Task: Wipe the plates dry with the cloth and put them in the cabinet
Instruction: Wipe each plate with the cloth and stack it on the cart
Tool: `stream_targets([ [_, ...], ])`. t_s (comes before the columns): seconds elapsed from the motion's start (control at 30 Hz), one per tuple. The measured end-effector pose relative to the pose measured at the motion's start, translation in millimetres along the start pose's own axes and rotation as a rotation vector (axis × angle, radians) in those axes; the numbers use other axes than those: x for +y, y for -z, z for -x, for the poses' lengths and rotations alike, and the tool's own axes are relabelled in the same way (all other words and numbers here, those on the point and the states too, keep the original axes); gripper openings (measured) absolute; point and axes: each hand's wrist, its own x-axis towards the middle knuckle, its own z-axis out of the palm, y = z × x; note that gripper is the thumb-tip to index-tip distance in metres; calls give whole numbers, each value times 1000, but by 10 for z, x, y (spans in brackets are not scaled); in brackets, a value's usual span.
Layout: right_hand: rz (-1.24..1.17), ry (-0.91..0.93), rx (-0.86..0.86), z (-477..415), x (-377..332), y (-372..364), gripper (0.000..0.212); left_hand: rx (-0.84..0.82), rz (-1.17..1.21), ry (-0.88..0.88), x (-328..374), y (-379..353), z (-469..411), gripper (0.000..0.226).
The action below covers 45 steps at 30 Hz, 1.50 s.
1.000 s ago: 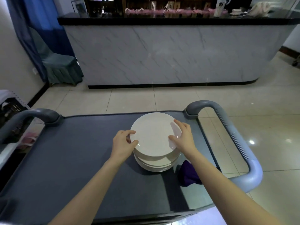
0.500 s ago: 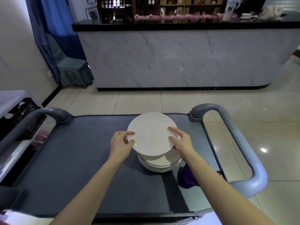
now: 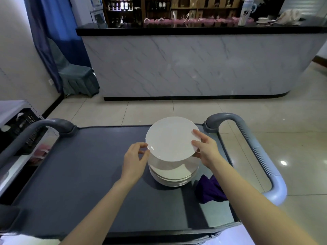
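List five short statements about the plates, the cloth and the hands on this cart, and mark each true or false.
1. A round white plate is held above the stack of white plates. True.
2. The purple cloth lies left of the stack. False: it lies to the right of the stack, by the right forearm.
3. The right hand grips the held plate's right rim, thumb on top. True.
4. The left hand holds the cloth. False: its fingers are at the plate's left rim, and the cloth lies untouched.
5. The stack stands on the tiled floor. False: it stands on the dark grey cart top.
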Motion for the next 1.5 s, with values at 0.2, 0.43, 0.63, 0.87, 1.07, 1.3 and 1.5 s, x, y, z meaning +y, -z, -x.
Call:
stream_targets([
  [0.2,-14,7,15,16,-69,98,49,-119,-280,-480,199,-195,283,3],
  [0.43,-35,31,36,83,-161,347,51,-545,-390,-899,469,-785,406,30],
  [0.63,-59,31,66,130,-134,648,52,-821,-461,-758,564,-1367,459,57],
  [0.87,-83,24,128,186,-30,932,54,-923,-699,-599,518,-1820,578,74],
  [1.07,-80,5,139,248,3,1082,52,-846,-775,-633,459,-1875,587,63],
  [1.3,-64,11,96,266,-72,1062,53,-804,-781,-791,519,-1593,610,44],
  [1.5,-32,7,-5,197,-161,886,53,-754,-525,-619,526,-842,711,41],
])
